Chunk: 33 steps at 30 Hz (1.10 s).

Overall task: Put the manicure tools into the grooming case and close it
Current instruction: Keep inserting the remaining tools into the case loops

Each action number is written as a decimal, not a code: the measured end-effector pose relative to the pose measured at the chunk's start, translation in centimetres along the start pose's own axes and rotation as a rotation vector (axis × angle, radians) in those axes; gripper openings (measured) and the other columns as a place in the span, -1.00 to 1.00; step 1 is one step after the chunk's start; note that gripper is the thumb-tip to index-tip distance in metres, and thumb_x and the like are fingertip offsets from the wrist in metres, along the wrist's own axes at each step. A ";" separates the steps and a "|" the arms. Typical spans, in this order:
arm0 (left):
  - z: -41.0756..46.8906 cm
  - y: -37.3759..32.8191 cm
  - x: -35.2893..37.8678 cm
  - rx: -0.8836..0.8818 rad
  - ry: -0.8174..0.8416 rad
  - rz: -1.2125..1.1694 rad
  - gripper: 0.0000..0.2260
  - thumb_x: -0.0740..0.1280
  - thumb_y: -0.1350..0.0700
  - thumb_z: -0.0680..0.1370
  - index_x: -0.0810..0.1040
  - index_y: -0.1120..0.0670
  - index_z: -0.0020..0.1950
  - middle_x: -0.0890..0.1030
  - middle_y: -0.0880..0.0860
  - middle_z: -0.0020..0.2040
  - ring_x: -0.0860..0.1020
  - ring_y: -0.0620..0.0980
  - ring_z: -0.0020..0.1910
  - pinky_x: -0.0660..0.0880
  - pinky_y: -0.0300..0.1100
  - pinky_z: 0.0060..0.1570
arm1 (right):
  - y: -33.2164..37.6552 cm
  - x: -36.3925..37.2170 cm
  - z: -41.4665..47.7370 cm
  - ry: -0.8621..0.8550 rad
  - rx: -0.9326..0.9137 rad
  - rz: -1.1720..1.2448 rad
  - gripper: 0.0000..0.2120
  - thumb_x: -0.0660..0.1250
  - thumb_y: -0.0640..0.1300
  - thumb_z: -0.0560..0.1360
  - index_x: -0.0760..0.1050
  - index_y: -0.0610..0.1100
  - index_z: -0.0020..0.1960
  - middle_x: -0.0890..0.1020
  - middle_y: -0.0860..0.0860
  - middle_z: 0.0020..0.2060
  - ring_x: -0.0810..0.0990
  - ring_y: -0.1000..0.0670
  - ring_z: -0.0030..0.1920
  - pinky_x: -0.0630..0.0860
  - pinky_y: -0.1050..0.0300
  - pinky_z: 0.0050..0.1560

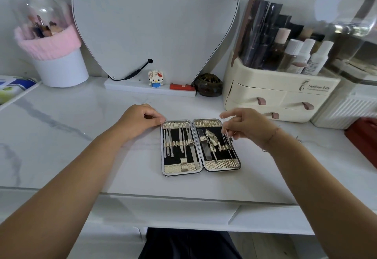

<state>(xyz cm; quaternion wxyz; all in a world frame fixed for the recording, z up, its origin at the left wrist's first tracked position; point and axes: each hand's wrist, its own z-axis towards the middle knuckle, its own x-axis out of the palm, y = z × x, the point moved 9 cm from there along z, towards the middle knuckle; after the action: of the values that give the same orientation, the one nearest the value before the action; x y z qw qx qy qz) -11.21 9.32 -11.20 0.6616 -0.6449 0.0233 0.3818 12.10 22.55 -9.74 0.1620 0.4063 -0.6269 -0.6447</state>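
Near the white marble desk's (61,136) front edge, the open black-and-gold grooming case (201,146) holds most tools strapped, left hand (140,121) curled steadying its corner, right hand (242,125) pinching a thin metal tool (226,130), closing remains.

White marble-pattern tabletop (81,136): open grooming case (201,146) at centre; cream organiser (275,95) upper right; white cup (61,71) upper left.

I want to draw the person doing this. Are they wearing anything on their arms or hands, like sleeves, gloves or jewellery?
No sleeves and no gloves: both forearms are bare right down to the hands. The left hand has nothing on it that I can see. The right hand has a thin bracelet around its wrist, like a fine cord or chain. I can't make out any rings.
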 end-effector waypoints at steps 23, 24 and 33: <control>0.2 0.2 0.1 -0.003 0.007 0.024 -0.95 0.47 0.14 0.43 0.67 -0.02 -0.20 0.62 0.02 -0.08 0.54 -0.14 -0.13 0.36 -0.38 -0.09 | 0.1 -0.2 2.1 -0.151 -0.053 -0.284 -0.86 0.40 -0.29 0.42 0.58 -0.18 -0.02 0.64 -0.07 -0.35 0.50 0.26 -0.52 0.34 0.50 -0.45; 0.2 0.2 0.1 -0.005 0.008 0.026 -0.96 0.47 0.14 0.43 0.68 -0.01 -0.19 0.62 0.03 -0.08 0.54 -0.14 -0.12 0.36 -0.38 -0.09 | 0.1 -0.2 2.1 -0.151 -0.055 -0.294 -0.86 0.40 -0.29 0.42 0.58 -0.17 -0.03 0.64 -0.07 -0.34 0.50 0.26 -0.51 0.34 0.50 -0.45; 0.2 0.2 0.1 -0.004 0.005 0.036 -0.93 0.47 0.13 0.43 0.66 -0.05 -0.21 0.61 0.01 -0.09 0.53 -0.21 -0.14 0.34 -0.49 -0.13 | -0.4 -0.2 2.2 -0.142 -0.036 -0.263 -0.90 0.41 -0.27 0.42 0.60 -0.16 -0.08 0.64 0.04 -0.46 0.47 0.19 -0.50 0.38 0.34 -0.41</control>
<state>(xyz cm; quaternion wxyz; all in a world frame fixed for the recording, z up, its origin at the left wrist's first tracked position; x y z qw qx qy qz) -11.34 9.56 -11.43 0.6531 -0.6467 0.0358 0.3923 10.75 24.31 -10.31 0.0386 0.4356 -0.5665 -0.6985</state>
